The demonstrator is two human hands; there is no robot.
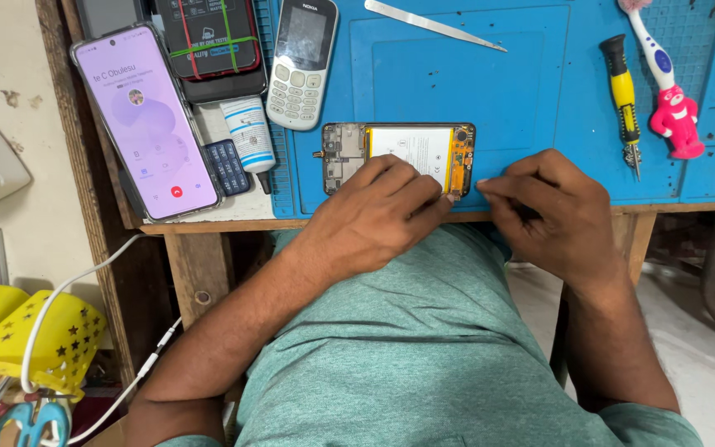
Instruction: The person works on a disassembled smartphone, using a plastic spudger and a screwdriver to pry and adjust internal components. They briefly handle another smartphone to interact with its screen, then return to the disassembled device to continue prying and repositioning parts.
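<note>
A person in a green shirt works at a wooden bench covered by a blue repair mat point(523, 91). An opened smartphone point(399, 156), back cover off, lies flat near the mat's front edge, with its white battery point(411, 147) and circuit boards exposed. The left hand point(374, 211) rests on the phone's near side, fingers spread flat over the battery, pinning it down. The right hand point(552, 207) sits just beside the phone's right end, its fingers pinched narrow at that corner; whether they hold a small tool or part cannot be told.

By the look of things, the phone is already opened and the battery still seated, so work on the inside seems midway.

Beyond the hands the mat is mostly bare. A yellow-handled screwdriver point(624, 95) and a pink-handled brush point(672, 91) lie well to the right of the right hand, and metal tweezers point(432, 25) lie far beyond. Left of the left hand are a glue bottle point(248, 132), a keypad phone point(301, 62) and a lit smartphone point(146, 120). The bench edge runs directly under both wrists.
</note>
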